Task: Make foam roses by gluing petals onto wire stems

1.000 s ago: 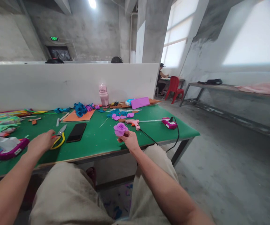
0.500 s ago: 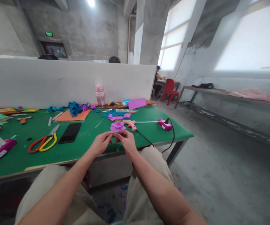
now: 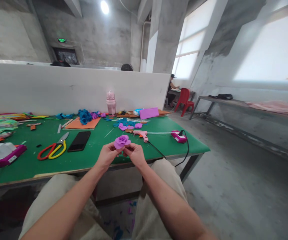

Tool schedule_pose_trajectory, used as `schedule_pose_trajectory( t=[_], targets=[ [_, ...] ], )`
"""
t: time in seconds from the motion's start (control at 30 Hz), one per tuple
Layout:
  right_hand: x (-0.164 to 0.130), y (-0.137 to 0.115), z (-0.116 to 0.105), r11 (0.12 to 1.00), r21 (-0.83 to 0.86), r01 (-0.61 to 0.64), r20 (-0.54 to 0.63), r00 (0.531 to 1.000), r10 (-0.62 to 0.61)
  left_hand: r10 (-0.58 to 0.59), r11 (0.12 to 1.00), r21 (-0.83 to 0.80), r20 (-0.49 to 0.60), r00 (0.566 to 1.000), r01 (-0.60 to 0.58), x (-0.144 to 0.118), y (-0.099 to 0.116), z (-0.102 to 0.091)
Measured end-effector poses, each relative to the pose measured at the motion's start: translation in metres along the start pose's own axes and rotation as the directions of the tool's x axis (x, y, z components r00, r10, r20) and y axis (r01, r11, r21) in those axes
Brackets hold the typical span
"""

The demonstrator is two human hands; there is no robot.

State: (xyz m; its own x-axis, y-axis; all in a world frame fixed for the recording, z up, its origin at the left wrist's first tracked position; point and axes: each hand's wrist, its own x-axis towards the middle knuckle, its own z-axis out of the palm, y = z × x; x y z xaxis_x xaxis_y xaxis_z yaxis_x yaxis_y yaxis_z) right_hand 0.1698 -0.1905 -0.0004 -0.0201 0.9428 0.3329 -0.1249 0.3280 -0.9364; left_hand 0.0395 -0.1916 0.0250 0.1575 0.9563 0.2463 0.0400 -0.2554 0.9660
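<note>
i see the left hand [image 3: 107, 155] and right hand [image 3: 134, 154] pinch the purple paper flower [image 3: 121, 141] from below with narrow fingers, keeping its petals free, scissors [image 3: 54, 150] at 9 o'clock on the bench [image 3: 96, 151].

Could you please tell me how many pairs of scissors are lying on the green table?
1: the red-and-yellow-handled scissors lie on the green table, just left of the black phone. Others may be hidden under the clutter at the left.

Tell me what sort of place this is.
Probably a craft workshop in a bare concrete building. The green table holds scissors, a glue gun and blue paper flowers, and both hands hold a purple paper flower.
</note>
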Motion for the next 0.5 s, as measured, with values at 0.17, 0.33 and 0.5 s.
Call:
schedule_pose_trajectory(
  t=[0.17,0.33,0.5],
  targets=[
    [0.001,0.002,0.001,1.000,-0.022,-0.018,0.057,0.998,0.020,0.171,0.985,0.035,-0.087,0.981,-0.169,0.002,-0.006,0.000],
    [0.001,0.004,0.001,1.000,-0.029,0.009,0.056,0.998,-0.007,0.260,0.963,0.096,-0.102,0.960,-0.251,0.003,-0.008,-0.001],
    [0.000,0.002,0.001,0.999,-0.032,0.003,0.042,0.999,-0.002,0.196,0.972,0.137,-0.036,0.980,-0.190,0.007,-0.016,-0.004]
  ],
)
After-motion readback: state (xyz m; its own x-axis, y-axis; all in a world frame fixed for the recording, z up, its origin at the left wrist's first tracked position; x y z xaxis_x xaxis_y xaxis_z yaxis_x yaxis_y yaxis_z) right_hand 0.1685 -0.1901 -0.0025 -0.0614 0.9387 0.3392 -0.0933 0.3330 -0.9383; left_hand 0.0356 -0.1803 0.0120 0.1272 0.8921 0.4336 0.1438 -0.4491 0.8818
